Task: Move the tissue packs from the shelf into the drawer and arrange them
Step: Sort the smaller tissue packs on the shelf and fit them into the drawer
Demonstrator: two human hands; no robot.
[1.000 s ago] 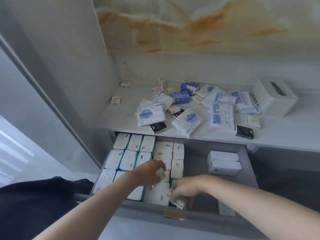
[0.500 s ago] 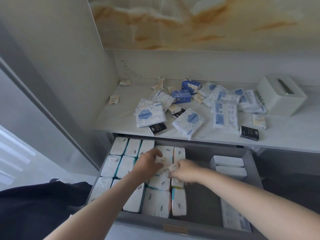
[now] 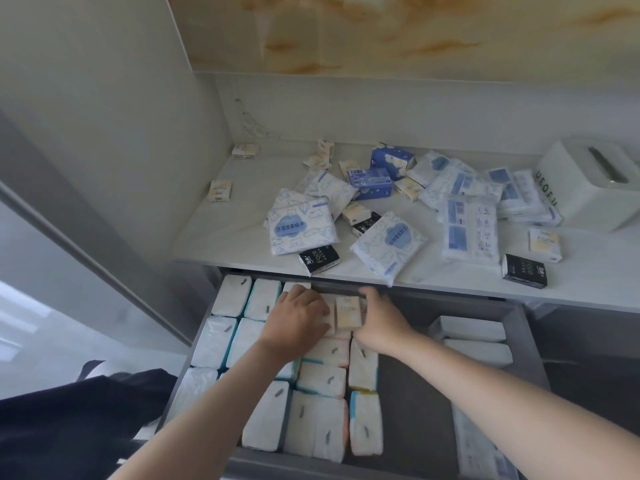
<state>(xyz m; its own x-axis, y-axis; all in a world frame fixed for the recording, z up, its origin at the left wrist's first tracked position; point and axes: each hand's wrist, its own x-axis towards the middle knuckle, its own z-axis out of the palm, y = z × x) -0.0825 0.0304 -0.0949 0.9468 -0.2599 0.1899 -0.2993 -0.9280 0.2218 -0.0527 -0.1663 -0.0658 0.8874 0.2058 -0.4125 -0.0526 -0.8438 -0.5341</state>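
Seating small cream packs [image 3: 347,311] at the drawer [image 3: 530,344] rear: left hand [image 3: 300,318] and right hand [image 3: 382,322] press them from either side. Keep them upright, flush with the white rows; many tissue packs [image 3: 388,247] remain on the shelf [image 3: 221,233]

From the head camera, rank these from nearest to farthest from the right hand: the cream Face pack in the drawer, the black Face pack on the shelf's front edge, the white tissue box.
1. Cream Face pack: in the drawer, touching the right hand.
2. Black Face pack: shelf front edge, up and left.
3. White tissue box: far right of the shelf.
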